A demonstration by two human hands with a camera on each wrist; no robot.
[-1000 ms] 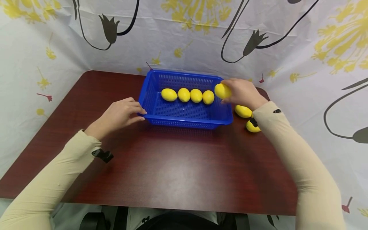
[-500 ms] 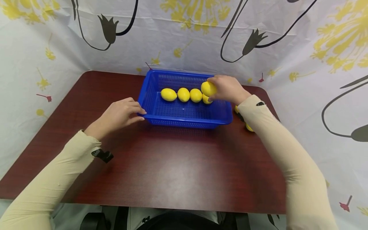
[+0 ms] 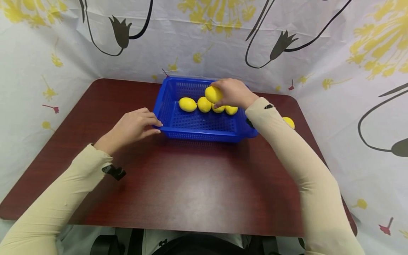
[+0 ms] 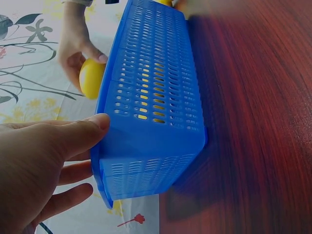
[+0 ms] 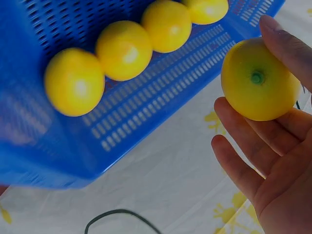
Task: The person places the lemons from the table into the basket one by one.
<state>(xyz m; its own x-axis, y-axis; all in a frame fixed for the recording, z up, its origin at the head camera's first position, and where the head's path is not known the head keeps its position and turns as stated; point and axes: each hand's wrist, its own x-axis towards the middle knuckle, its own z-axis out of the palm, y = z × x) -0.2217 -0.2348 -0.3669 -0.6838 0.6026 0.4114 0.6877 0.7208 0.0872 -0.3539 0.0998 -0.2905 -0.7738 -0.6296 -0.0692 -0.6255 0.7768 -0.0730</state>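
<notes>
A blue perforated plastic basket (image 3: 204,134) stands at the back of the table. Several lemons (image 3: 187,105) lie in a row inside it, two partly covered by my right hand in the head view. My right hand (image 3: 235,92) holds another lemon (image 3: 213,95) above the row, with the green stem end showing in the right wrist view (image 5: 257,78). My left hand (image 3: 135,124) grips the basket's near left corner, its thumb (image 4: 100,123) on the rim at the long side and the fingers round the short end.
One more lemon (image 3: 288,122) lies on the dark red-brown table (image 3: 191,184) right of the basket, partly behind my right sleeve. A white patterned cloth (image 3: 210,46) hangs close behind the basket and along both sides.
My right hand has carried the held lemon leftward from the basket's right end to above the middle of the row. My left hand and the basket stay put.
</notes>
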